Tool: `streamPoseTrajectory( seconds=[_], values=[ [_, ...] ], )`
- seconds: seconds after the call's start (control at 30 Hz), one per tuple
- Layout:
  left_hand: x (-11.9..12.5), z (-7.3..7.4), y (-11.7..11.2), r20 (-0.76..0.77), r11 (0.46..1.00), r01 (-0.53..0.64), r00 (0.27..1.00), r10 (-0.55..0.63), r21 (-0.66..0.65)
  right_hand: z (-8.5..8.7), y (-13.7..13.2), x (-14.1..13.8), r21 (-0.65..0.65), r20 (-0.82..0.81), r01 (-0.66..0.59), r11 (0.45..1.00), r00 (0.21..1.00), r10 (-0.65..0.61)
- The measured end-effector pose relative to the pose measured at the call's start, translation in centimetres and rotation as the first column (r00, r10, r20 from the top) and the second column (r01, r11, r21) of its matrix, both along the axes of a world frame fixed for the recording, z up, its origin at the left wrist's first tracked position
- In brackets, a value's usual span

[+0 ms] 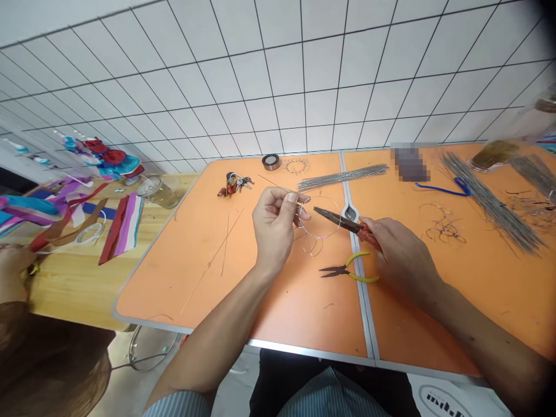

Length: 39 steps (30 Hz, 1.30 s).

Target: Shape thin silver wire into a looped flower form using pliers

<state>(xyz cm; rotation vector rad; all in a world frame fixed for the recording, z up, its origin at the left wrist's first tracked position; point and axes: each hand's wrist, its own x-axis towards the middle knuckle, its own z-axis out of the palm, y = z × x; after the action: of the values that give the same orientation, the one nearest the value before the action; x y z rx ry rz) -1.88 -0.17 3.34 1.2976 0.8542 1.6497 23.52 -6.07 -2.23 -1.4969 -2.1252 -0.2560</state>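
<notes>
Over the middle of the orange table, my left hand (276, 226) pinches a thin wire ring (322, 237), with smaller wire loops around its left side. My right hand (406, 255) is closed around the red handles of a pair of long-nosed pliers (339, 219). The pliers' dark jaws point left, across the ring and a little short of my left fingertips. From this angle I cannot tell whether the jaws touch the wire. Below them, a smaller pair of pliers with yellow handles (347, 270) lies on the table, its jaws slightly apart.
A bundle of straight wires (343, 175), black tape (271, 161) and keys (237, 183) lie toward the back. More wire (495, 202) and tangled rings (445, 231) are at right. At far left, a co-worker's hand (15, 260) is near ribbons (121, 229) and a jar (158, 192).
</notes>
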Motion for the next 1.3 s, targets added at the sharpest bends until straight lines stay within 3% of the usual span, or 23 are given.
streamPoseTrajectory(
  seconds=[0.13, 0.27, 0.37, 0.43, 0.53, 0.77, 0.93, 1.17, 1.3],
  values=[
    [0.2, 0.1, -0.3, -0.003, 1.0, 0.007, 1.0, -0.007, -0.001, 1.5, 0.0, -0.1, -0.229, -0.283, 0.067, 0.971, 0.95, -0.132],
    [1.1, -0.3, -1.0, -0.037, 0.994, 0.08, 0.996, -0.083, -0.071, 3.4, -0.8, -1.6, -0.434, -0.672, -0.077, 0.897, 0.691, -0.266],
    [1.8, -0.8, -1.6, -0.044, 0.987, 0.119, 0.991, -0.124, -0.104, 4.5, -1.4, -3.1, -0.399, -0.843, -0.25, 0.882, 0.478, -0.246],
    [2.1, -1.1, -1.8, -0.045, 0.983, 0.136, 0.989, -0.142, -0.121, 4.7, -1.6, -3.9, -0.374, -0.88, -0.291, 0.881, 0.411, -0.238],
    [2.2, -1.4, -1.9, -0.041, 0.976, 0.163, 0.984, -0.171, -0.145, 4.6, -1.6, -4.2, -0.354, -0.897, -0.286, 0.891, 0.373, -0.237],
    [2.2, -1.7, -1.7, -0.049, 0.974, 0.153, 0.985, -0.163, -0.167, 3.8, -1.3, -3.5, -0.345, -0.885, -0.287, 0.894, 0.416, -0.209],
    [2.0, -1.5, -1.5, -0.054, 0.98, 0.115, 0.991, -0.126, -0.161, 3.4, -1.4, -3.2, -0.394, -0.858, -0.317, 0.863, 0.464, -0.222],
    [1.1, -1.1, -0.7, -0.028, 0.992, 0.066, 0.997, -0.07, -0.105, 1.8, -0.5, -1.2, -0.445, -0.651, -0.162, 0.881, 0.734, -0.194],
    [0.9, -1.0, -0.6, -0.014, 0.995, 0.049, 0.999, -0.051, -0.091, 0.8, -0.3, -1.0, -0.381, -0.437, -0.064, 0.922, 0.891, -0.119]
  ],
)
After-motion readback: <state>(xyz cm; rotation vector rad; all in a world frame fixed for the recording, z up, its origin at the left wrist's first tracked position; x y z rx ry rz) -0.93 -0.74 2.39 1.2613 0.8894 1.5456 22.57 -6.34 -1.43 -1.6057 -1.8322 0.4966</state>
